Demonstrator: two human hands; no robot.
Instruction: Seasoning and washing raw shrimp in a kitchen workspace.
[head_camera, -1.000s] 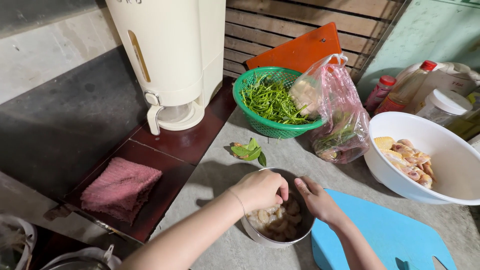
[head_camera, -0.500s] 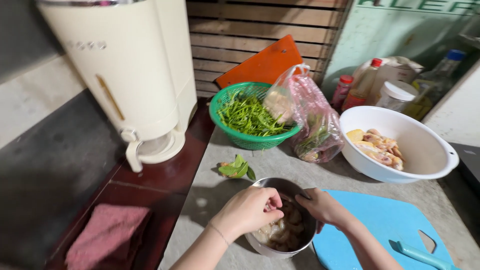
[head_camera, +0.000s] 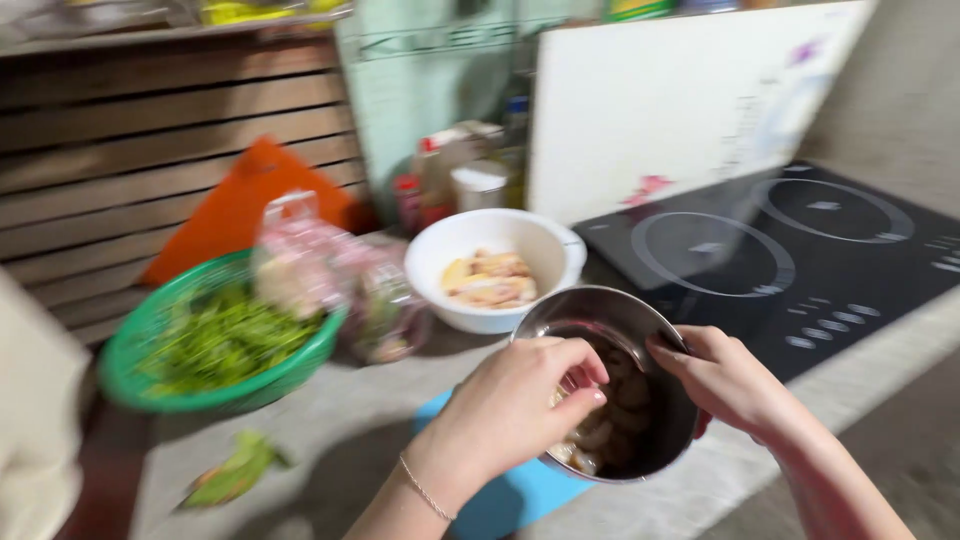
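Head view, taken from largest thing to smallest:

- We see a black induction hob (head_camera: 800, 250) at the right of the counter, with a white board (head_camera: 680, 100) propped behind it.
- A green basket (head_camera: 215, 345) of greens sits at the left, a knotted plastic bag (head_camera: 335, 280) just beside it.
- A white bowl (head_camera: 497, 268) of pale pieces stands near the middle.
- We hold a steel bowl (head_camera: 615, 375) tilted over a blue cutting board (head_camera: 510, 495), between the white bowl and the counter edge.
- Our left hand (head_camera: 520, 410) grips the near rim, fingers curled over it; our right hand (head_camera: 725, 380) clasps the far rim.
- We judge the step to be carrying or tipping this bowl; the next move calls for a steady two-handed hold so nothing spills.
- Motion blur smears everything: the bowl's brownish contents, the bottles (head_camera: 440, 175) behind and the leaves (head_camera: 235, 470) on the counter are hard to make out.
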